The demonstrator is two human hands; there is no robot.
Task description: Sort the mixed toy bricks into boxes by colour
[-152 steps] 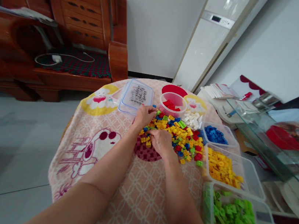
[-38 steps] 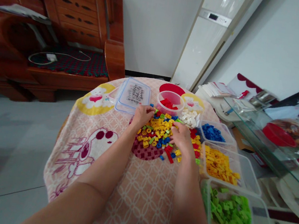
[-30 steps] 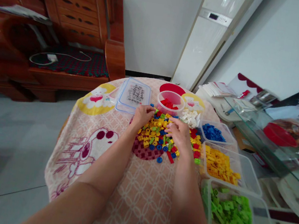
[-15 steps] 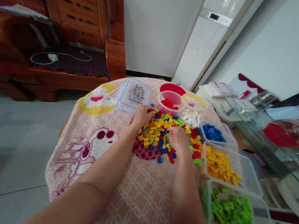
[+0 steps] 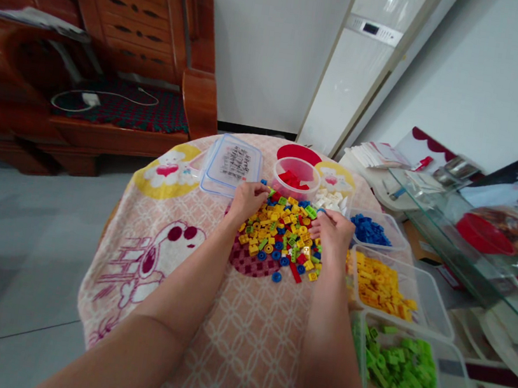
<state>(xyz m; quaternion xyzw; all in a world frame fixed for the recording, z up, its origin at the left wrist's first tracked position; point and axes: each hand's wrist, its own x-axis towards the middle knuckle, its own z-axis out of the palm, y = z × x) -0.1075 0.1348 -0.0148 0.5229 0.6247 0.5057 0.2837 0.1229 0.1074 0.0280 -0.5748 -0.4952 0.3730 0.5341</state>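
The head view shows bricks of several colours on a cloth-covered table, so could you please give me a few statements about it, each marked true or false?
1. The right hand has a small blue piece at its fingertips. True.
2. The left hand is inside a clear box. False: it is at the far-left edge of the mixed brick pile.
3. The round tub holds red pieces. True.
4. The white bricks lie inside that tub. False: they lie outside it, to its right.
5. Of the three boxed colours, the green bricks are farthest from the wearer. False: they are nearest.
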